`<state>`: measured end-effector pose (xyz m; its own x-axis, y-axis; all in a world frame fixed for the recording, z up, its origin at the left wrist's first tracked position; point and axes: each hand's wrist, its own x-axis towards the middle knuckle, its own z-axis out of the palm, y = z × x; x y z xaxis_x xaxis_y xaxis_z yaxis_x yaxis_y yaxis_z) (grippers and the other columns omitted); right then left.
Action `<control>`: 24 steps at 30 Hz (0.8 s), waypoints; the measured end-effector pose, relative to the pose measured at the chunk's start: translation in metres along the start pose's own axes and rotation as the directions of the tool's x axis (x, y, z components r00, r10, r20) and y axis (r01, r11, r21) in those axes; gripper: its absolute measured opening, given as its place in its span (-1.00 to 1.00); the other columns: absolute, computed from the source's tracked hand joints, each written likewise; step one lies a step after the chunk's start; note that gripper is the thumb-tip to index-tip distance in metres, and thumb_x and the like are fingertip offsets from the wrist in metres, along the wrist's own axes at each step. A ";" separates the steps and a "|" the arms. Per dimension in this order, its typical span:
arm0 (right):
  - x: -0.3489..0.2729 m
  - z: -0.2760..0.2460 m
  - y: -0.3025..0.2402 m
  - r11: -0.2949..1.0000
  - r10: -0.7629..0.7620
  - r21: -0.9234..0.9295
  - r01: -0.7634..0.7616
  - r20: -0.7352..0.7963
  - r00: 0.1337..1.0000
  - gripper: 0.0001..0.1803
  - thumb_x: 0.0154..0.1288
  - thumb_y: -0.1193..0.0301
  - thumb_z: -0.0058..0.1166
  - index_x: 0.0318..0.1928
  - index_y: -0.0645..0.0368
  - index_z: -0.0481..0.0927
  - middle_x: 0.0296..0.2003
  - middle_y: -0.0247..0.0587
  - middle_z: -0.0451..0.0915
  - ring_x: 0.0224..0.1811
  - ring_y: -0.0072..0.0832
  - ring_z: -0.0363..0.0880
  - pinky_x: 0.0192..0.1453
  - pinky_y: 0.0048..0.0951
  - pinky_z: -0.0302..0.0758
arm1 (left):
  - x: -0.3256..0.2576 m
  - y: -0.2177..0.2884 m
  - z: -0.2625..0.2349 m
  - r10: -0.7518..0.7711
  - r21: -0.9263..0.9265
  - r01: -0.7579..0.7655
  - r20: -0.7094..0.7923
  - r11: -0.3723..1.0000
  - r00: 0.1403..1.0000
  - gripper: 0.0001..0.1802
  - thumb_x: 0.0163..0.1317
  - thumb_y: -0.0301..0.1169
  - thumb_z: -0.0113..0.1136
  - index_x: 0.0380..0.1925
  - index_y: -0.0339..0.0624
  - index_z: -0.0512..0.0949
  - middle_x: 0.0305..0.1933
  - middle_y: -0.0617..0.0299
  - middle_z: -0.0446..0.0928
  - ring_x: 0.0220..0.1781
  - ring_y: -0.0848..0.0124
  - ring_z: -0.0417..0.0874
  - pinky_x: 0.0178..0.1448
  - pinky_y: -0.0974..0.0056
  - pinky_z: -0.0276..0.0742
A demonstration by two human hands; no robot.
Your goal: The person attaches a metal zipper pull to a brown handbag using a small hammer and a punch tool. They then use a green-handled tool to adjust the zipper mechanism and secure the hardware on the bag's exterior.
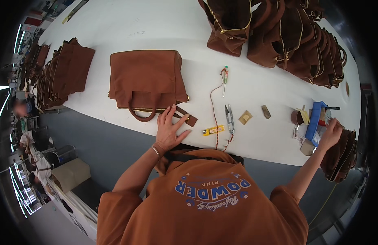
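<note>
Brown suede makes up the flat handbag (146, 79) lying on the white bench (156, 28), its curved handle facing the person. Just beside the handbag's near right corner, the left hand (169, 130) rests palm down on the bench, fingers (171, 112) spread wide and gripping nothing; the fingertips touch the loose brown strap (188, 116) that trails from that corner. Well to the right of the handbag, the right hand (331, 132) reaches into a blue tray (314, 119) at the bench edge; its fingers are curled, and I cannot tell whether they hold anything. Between the handbag and the tray lie thread snips (229, 118), a yellow tube (213, 130), a reddish cord (214, 118), a small tan square (245, 117) and a green-tipped tool (225, 77). Beyond the handbag to the right stand more brown bags (287, 36); another stack (62, 75) sits to its left.
</note>
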<state>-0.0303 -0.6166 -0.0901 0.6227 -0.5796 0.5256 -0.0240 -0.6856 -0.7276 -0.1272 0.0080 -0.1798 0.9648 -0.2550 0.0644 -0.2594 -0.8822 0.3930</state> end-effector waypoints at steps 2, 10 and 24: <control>-0.052 0.066 -0.087 0.984 0.089 0.126 -0.122 0.243 0.966 -0.77 0.45 0.35 0.06 -0.10 0.30 0.53 -0.23 -0.16 0.66 -0.22 -0.54 0.65 -0.16 -0.55 0.60 | -0.003 0.000 0.000 -0.016 0.024 0.016 0.009 1.000 1.000 -0.38 0.12 0.02 0.31 0.21 0.22 0.49 0.48 -0.12 0.07 0.44 -0.10 0.09 0.42 -0.16 0.03; -0.249 0.197 -0.236 0.873 -0.174 0.361 -0.329 0.859 0.481 -0.84 0.38 0.46 0.10 -0.16 0.30 0.48 -0.36 -0.13 0.66 -0.33 -0.50 0.68 -0.25 -0.47 0.59 | -0.003 -0.004 0.006 0.007 0.006 -0.006 -0.044 1.000 0.999 -0.31 0.04 0.01 0.37 0.17 0.05 0.44 0.48 -0.09 0.10 0.44 -0.08 0.12 0.41 -0.16 0.03; -0.298 0.230 -0.259 0.905 -0.300 0.357 -0.233 0.922 0.247 -0.83 0.39 0.42 0.06 -0.18 0.29 0.45 -0.41 0.00 0.62 -0.38 -0.15 0.65 -0.28 -0.29 0.54 | 0.000 -0.003 -0.002 -0.011 0.010 0.011 -0.019 1.000 1.000 -0.41 0.06 0.04 0.33 0.13 0.25 0.53 0.46 -0.08 0.13 0.44 -0.05 0.13 0.40 -0.15 0.06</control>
<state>-0.0293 -0.1650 -0.1594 0.8814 0.4687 -0.0584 0.1123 -0.3280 -0.9380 -0.1266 0.0115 -0.1797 0.9682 -0.2380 0.0774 -0.2492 -0.8887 0.3849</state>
